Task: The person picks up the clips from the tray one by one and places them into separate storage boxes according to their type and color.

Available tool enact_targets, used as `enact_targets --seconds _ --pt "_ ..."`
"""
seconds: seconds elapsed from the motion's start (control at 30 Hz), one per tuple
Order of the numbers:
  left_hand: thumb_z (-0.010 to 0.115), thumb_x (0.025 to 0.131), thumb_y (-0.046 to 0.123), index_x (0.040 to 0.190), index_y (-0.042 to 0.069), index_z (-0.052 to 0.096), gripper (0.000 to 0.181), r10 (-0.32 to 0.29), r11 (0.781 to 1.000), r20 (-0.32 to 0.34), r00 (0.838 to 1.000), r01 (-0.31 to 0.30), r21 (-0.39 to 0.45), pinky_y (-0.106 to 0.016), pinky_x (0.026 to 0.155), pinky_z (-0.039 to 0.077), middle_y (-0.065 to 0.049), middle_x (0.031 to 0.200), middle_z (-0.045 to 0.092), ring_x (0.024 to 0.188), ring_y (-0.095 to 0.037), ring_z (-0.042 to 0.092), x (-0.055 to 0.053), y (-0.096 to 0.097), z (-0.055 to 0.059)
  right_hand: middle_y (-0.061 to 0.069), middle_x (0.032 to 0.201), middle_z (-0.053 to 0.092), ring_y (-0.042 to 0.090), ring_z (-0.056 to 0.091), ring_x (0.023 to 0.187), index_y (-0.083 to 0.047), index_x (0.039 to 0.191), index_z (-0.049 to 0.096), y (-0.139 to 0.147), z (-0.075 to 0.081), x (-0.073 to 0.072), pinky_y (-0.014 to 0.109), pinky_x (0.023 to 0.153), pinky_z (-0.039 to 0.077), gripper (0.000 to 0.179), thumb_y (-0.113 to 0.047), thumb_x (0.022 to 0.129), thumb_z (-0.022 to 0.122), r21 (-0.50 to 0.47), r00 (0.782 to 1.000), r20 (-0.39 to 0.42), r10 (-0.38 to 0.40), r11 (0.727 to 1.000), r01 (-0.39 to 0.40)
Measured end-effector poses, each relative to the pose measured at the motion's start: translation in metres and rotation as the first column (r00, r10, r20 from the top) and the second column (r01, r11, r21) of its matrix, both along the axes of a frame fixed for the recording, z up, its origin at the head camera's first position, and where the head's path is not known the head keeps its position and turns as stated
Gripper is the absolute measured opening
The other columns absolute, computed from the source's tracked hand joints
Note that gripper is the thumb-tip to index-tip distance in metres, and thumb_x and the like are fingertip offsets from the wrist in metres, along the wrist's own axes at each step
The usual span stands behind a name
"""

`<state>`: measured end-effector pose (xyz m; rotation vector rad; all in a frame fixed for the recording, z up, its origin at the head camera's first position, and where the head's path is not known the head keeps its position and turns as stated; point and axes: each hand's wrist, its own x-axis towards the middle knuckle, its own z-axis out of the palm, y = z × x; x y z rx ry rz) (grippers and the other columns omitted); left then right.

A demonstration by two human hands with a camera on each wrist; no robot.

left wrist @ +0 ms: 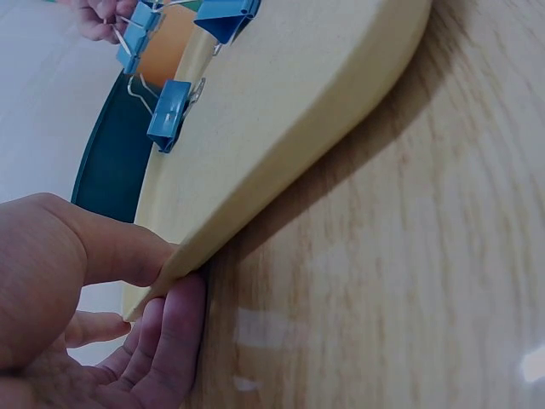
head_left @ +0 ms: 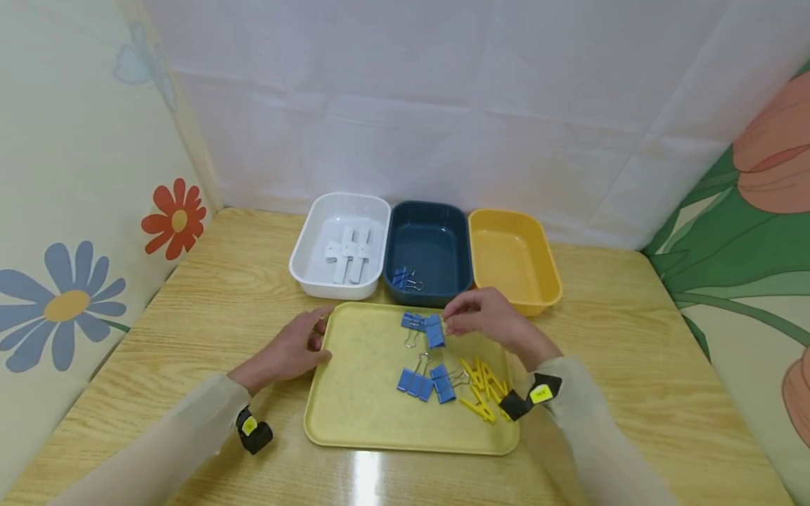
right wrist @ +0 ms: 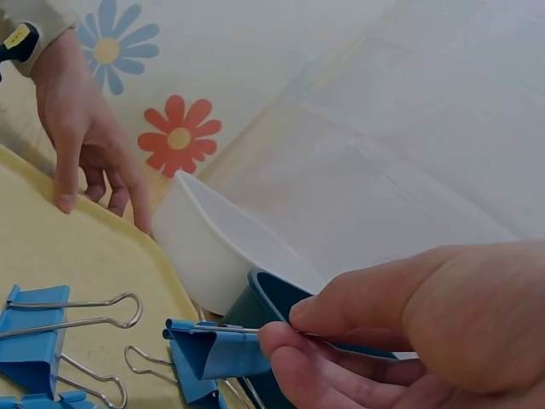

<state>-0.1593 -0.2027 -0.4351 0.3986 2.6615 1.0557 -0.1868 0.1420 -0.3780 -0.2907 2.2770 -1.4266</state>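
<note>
My right hand [head_left: 486, 318] pinches a blue binder clip [right wrist: 223, 351] by its wire handle, between thumb and fingertips, over the back right of a yellow tray [head_left: 354, 393]. Close beside it on the tray is another blue binder clip [head_left: 413, 321]. Two more, a left one [head_left: 415, 384] and a right one [head_left: 443, 385], lie nearer the front. Several yellow clips shaped like small clothespins [head_left: 482, 407] lie at the tray's right. At the tray's back left corner, my left hand [left wrist: 94, 298] grips the rim, thumb on top and fingers along the outside and underneath.
Behind the tray, three bins stand side by side. The white bin [head_left: 304, 263] holds white clip-like pieces [head_left: 350, 253], and the dark blue bin [head_left: 430, 299] holds blue binder clips [head_left: 401, 279]. At the right is a yellow bin [head_left: 515, 260]. A white cloth [head_left: 405, 105] hangs behind.
</note>
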Motion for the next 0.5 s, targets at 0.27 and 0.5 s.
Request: enact_targets --seconds 0.27,0.5 --pt "0.068 0.082 0.0 0.146 -0.003 0.03 0.074 -0.002 1.0 0.001 1.0 0.002 0.0 -0.031 0.073 0.043 -0.016 0.109 0.05 0.084 -0.017 0.051 0.0 0.0 0.001 0.013 0.102 0.07 0.031 0.068 0.094 -0.005 0.104 0.07 -0.001 0.01 -0.004 0.043 0.087 0.055 0.015 -0.012 0.091 0.065 0.043 1.0 -0.016 -0.014 0.999 0.015" --pt "0.068 0.082 0.0 0.146 -0.003 0.03 0.074 -0.004 1.0 0.004 1.0 0.004 0.001 -0.03 0.072 0.042 -0.016 0.108 0.05 0.084 -0.017 0.051 0.0 0.001 0.002 0.011 0.103 0.07 0.032 0.068 0.097 -0.007 0.107 0.069 -0.002 0.019 -0.008 0.045 0.091 0.053 0.018 -0.013 0.09 0.066 0.059 0.999 -0.035 -0.042 0.997 0.044"
